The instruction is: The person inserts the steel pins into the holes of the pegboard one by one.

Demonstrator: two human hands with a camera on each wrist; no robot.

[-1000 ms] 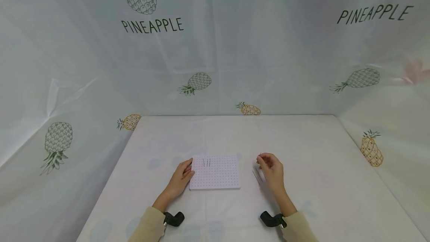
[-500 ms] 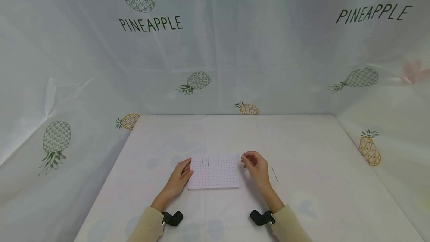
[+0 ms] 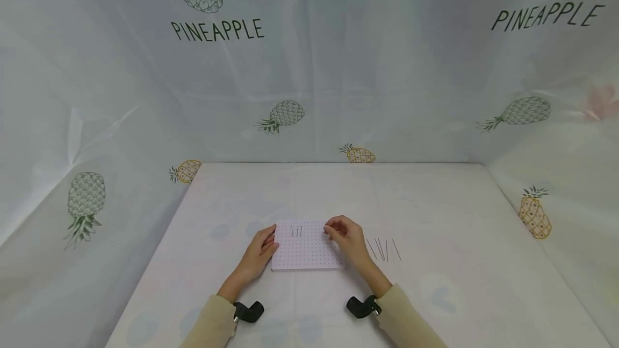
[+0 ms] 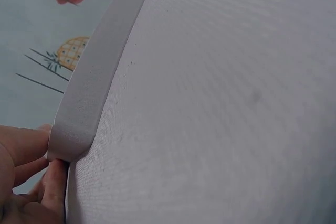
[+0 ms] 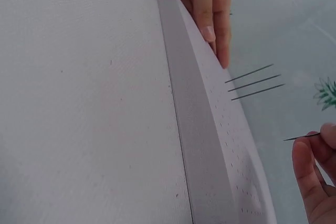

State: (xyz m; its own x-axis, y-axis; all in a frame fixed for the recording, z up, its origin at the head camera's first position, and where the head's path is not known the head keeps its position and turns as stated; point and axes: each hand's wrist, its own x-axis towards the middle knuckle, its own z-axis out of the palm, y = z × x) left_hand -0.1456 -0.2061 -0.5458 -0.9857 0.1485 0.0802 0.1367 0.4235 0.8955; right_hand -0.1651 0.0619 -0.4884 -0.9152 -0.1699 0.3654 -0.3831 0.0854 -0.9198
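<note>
A white board with rows of small holes [image 3: 309,256] lies on the table in the head view. My left hand [image 3: 256,255] grips its left edge; in the left wrist view, fingers [image 4: 52,187] press around the board's corner. Three thin dark needles [image 5: 254,83] stand up from the board near its far left part. Between thumb and fingertips my right hand [image 3: 349,240] pinches another needle [image 5: 290,139], over the board's right side. Its pointed end shows in the right wrist view, away from the standing needles.
Several loose needles [image 3: 387,251] lie on the white-covered table [image 3: 450,219], just right of the right hand and board. A pineapple-print sheet [image 3: 309,69] hangs behind and at both sides. Each wrist wears a black camera mount [image 3: 249,312].
My right hand has moved left, from beside the loose needles to above the board's right side, with the needle in its pinch. The left hand keeps its grip on the board.
</note>
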